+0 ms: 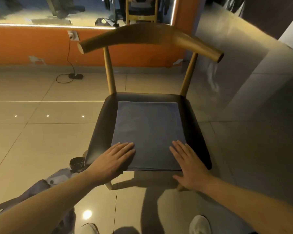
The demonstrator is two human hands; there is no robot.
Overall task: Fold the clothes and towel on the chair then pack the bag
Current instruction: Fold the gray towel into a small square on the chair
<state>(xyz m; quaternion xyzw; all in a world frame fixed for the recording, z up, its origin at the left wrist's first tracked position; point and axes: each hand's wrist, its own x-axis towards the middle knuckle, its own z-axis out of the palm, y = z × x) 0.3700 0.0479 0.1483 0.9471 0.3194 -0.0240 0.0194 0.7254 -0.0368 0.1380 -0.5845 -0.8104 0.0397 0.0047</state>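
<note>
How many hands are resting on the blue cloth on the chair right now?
2. The left hand lies flat on the near left corner of the blue cloth; the right hand lies flat on its near right corner, both in full view.

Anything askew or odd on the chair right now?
Nothing stands out. The folded blue cloth lies flat and square on the chair seat, with the left hand and right hand flat on its near edge.
</note>
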